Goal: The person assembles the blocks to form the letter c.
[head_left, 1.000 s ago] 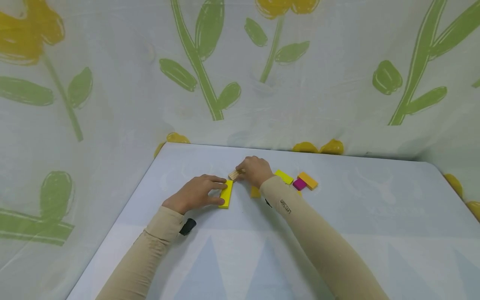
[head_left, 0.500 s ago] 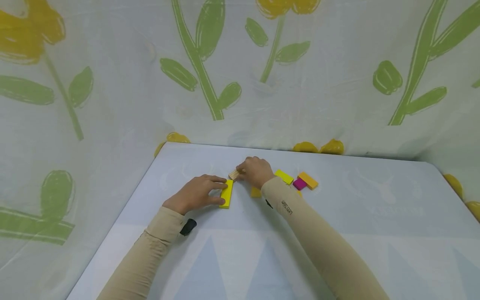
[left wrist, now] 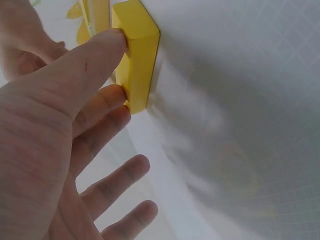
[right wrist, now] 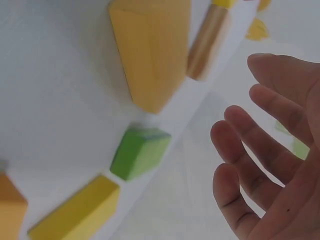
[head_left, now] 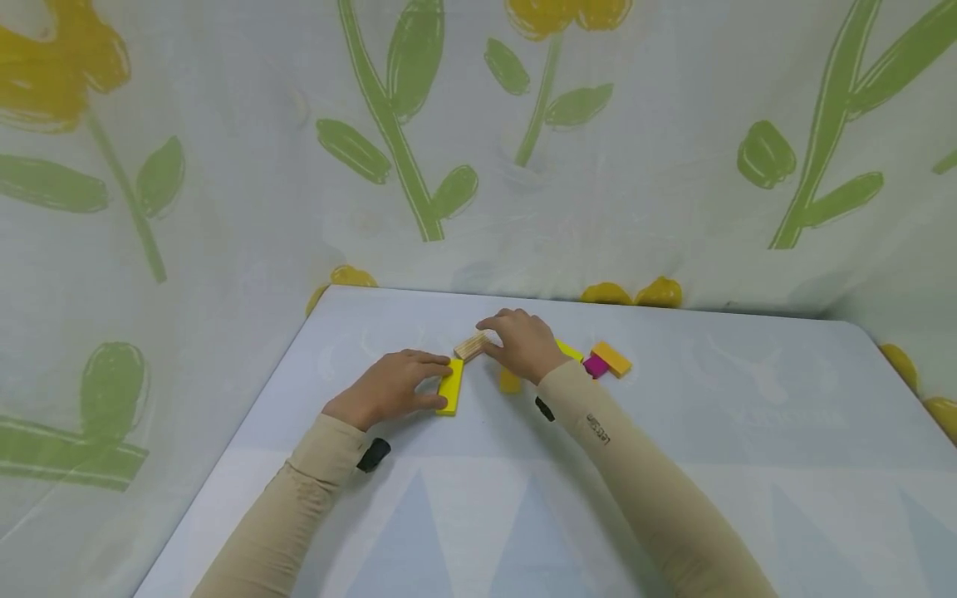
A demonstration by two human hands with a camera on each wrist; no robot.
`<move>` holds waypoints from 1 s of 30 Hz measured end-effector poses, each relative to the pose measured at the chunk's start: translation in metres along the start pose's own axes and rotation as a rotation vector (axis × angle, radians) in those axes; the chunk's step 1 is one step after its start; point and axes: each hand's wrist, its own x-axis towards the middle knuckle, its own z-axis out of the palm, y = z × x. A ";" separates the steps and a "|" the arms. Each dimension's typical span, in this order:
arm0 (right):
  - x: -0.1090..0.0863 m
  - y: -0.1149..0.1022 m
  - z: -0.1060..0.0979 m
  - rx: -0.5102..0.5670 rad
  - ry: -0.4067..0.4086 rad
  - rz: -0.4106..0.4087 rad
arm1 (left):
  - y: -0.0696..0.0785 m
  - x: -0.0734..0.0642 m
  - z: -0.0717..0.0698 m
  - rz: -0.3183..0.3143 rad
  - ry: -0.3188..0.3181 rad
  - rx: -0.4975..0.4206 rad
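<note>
A yellow block (head_left: 452, 389) lies flat on the table, and the thumb and fingertips of my left hand (head_left: 385, 389) hold it. In the left wrist view, the thumb is near one end of that yellow block (left wrist: 137, 65) and two fingertips are near the other. A plain wooden block (head_left: 469, 346) lies slanted just beyond it, its near end close to the yellow block's far end. My right hand (head_left: 523, 342) hovers by the wooden block's other end, fingers spread and bent. In the right wrist view, that hand (right wrist: 270, 150) has nothing between its fingers, apart from the wooden block (right wrist: 206, 45).
An orange block (head_left: 510, 382) sits beneath the right hand. To its right lie a yellow block (head_left: 570, 350), a magenta block (head_left: 595, 365) and another orange block (head_left: 612, 359). A green block (right wrist: 140, 152) shows in the right wrist view. A flower-patterned curtain (head_left: 673, 166) stands behind the table (head_left: 748, 399).
My right hand has let go of the wooden block and drawn slightly right, uncovering more of it. The left hand and its yellow block have stayed in place.
</note>
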 end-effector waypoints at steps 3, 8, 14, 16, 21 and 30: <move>-0.013 0.005 -0.011 0.031 0.048 0.002 | 0.001 0.000 0.000 0.001 0.002 0.015; -0.040 0.020 -0.027 0.059 0.149 -0.039 | 0.000 -0.002 -0.001 0.001 0.015 0.038; -0.076 0.041 -0.042 0.065 0.275 -0.093 | -0.004 0.003 -0.003 0.003 0.010 0.068; -0.084 0.048 -0.047 0.064 0.307 -0.092 | -0.005 0.006 -0.004 -0.001 -0.009 0.068; -0.100 0.061 -0.052 0.062 0.322 -0.045 | -0.006 0.014 -0.005 0.006 -0.040 0.076; -0.111 0.079 -0.050 0.056 0.252 0.039 | -0.002 0.026 -0.011 -0.017 -0.139 0.033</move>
